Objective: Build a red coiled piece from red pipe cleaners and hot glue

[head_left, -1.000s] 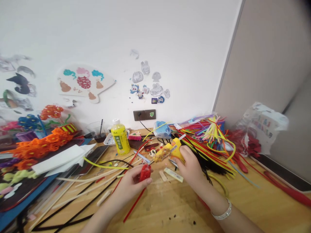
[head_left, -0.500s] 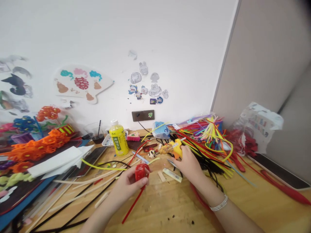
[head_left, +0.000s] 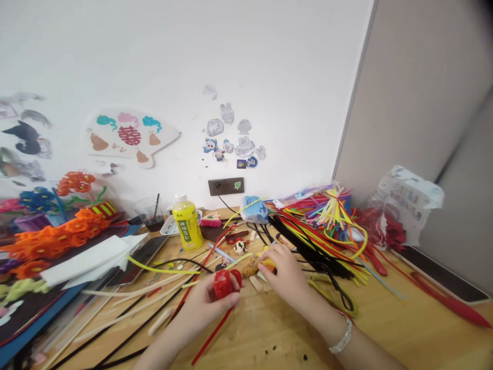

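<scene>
My left hand is closed around a small rounded bundle of red pipe cleaner, held a little above the table. A loose red strand hangs below it toward the front. To its right, my right hand curls over a yellow glue gun low at the tabletop. My fingers cover most of the gun's body, and its brownish front part points left toward the red bundle. A small black-and-white figure lies just behind the two hands.
A yellow drink bottle stands behind my left hand. Pipe cleaners in many colours are heaped at the right rear. Orange pipe-cleaner flowers and white paper lie at left. A power socket is on the wall.
My right hand has brought the glue gun down and to the left, closer to the red bundle. My left hand has turned the bundle slightly and stays nearly in place.
</scene>
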`<state>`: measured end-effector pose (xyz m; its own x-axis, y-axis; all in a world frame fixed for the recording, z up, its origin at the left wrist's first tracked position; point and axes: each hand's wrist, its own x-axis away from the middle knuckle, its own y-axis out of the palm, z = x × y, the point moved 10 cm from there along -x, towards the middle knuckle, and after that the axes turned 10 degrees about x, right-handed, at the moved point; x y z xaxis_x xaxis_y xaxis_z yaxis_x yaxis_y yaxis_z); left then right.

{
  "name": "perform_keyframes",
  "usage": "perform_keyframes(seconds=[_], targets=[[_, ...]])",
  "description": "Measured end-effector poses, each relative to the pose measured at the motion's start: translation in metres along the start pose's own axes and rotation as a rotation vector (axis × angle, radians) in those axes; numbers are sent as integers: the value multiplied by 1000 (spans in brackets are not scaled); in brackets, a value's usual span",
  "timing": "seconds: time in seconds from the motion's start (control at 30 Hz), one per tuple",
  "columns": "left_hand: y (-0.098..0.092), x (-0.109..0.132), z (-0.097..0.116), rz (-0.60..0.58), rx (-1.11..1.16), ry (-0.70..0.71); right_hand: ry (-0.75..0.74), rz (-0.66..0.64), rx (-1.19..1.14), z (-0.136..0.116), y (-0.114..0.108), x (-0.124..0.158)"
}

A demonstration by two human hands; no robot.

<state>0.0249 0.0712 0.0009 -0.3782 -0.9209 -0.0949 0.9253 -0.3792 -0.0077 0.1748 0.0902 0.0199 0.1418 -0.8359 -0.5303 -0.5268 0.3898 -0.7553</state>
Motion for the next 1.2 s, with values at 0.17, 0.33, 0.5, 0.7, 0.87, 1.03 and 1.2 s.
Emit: perform_keyframes(seconds=[0.17,0.33,0.5,0.7,0.87,1.03,1.2], targets=[[10,-1,0,-51,-119,11,10,-253,-680,-33,20,12],[17,1,-3,-87,-138,13,172,-319,-821,-25,41,21],[12,1,-3,-48,-160,43,229,-228,-861,-11,35,15],[-8,1,-2,104,-263,24,336,-139,-909,3,27,11],[-16,6,-5,204,-252,-10,265,57,-715,6,6,13],[-6,4,-3,128,-419,61,188,215,-592,0,-22,17],[-2,6,15,119,-640,228,18,439,-354,-10,-64,21]])
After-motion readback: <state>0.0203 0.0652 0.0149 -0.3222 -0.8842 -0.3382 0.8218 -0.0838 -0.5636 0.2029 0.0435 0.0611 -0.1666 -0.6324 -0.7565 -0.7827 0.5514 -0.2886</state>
